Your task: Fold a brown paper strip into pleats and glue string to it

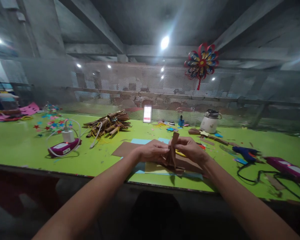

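Note:
A folded strip of brown paper stands upright between my two hands, above the table's front part. My left hand pinches it from the left. From the right, my right hand has its thumb and fingers closed on the same paper. The paper's lower folds hang below the fingers, slightly blurred. Under my hands lie flat sheets: brown paper, light blue paper and a pale yellow sheet. Something with a yellow loop shows partly behind my right hand; its kind is hidden.
On the green table, rolled brown paper tubes lie bundled with yellow string. Purple power strips sit at both sides. A blue glue gun with a black cord is at right; a white jug stands behind.

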